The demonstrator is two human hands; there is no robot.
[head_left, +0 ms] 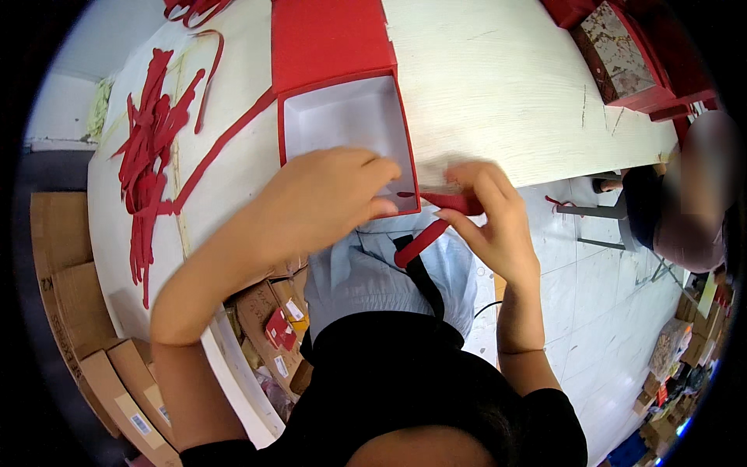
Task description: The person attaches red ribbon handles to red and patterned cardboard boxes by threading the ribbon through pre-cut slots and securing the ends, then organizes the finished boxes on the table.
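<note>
A red box [411, 140] with a white inside stands in front of me, its red lid [334, 43] folded back away from me. My left hand [331, 194] reaches over the box's near left part, thumb and fingers apart with nothing between them. Just right of those fingertips is the tip of a red ribbon [424, 243], by the box's near right corner. My right hand [494, 222], slightly blurred, holds this ribbon between thumb and fingers beside that corner. One length of it hangs down over my light blue lap. Another red ribbon strip [226, 148] runs from the box's left side.
A tangled pile of red ribbons [146, 156] lies on the white table [482, 86] at the left. Red boxes [622, 58] stand at the far right. Cardboard cartons [74, 303] are at lower left. Another person [692, 210] sits at the right, beyond the table edge.
</note>
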